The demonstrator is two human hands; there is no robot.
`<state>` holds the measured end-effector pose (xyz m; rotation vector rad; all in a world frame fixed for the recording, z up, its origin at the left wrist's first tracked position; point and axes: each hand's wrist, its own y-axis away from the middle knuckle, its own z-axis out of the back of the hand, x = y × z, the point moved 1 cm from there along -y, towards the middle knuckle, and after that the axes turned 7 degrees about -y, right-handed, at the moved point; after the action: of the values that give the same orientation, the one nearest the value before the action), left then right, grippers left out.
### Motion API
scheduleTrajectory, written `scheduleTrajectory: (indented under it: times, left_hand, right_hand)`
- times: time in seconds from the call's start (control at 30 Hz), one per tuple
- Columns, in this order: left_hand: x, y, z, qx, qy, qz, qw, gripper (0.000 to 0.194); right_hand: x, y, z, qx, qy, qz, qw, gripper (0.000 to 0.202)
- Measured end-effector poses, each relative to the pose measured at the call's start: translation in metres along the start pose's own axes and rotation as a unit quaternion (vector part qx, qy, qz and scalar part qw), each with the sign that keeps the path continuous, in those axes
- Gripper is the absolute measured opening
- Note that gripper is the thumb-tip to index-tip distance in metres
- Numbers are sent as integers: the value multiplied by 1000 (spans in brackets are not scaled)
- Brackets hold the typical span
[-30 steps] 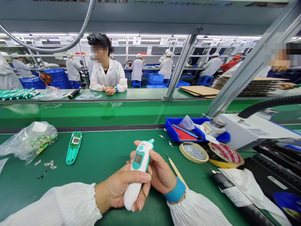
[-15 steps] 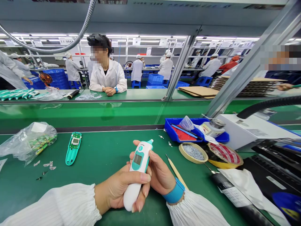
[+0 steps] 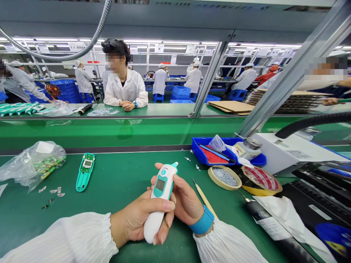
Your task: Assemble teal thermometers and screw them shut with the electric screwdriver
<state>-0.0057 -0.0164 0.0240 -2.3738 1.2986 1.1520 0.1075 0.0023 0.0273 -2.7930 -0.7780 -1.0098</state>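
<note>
Head view: thermometer [image 3: 159, 194] over green bench [image 3: 115, 182], left hand [image 3: 135, 219] fingers wrapped round its handle [image 3: 152, 227], right hand [image 3: 189, 201] gripping near the probe end; probably light, stiff, slick, screen [image 3: 159, 185] fragile, best held by handle.

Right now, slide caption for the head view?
Both hands hold a white-and-teal device over a green workbench; an open teal housing lies to the left.

L hand [image 3: 140, 214] gripping, R hand [image 3: 188, 200] gripping just abv.
</note>
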Motion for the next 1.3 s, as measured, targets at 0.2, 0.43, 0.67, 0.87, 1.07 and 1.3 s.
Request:
scheduleTrajectory:
  times: [0.2,0.43,0.67,0.87,1.07,1.3]
  left_hand:
    - [1,1,1,21,0,-10,1000,22]
    - [-5,-1,-4,-11,-16,-39,999,33]
    - [-7,-3,-1,-181,-240,-82,950,43]
    - [-11,0,5,-234,-445,-180,845,39]
    - [-10,3,6,-218,-497,-212,813,46]
    - [-4,2,10,-205,-533,-214,793,50]
  right_hand:
    - [0,1,-3,11,7,21,1000,61]
    - [1,0,-4,-36,14,-9,999,53]
    - [-2,-5,-5,-89,105,35,990,54]
    - [-5,-5,-4,-85,239,143,957,38]
    - [-7,-4,-4,-95,260,160,948,41]
    - [-7,-4,0,-118,261,136,948,41]
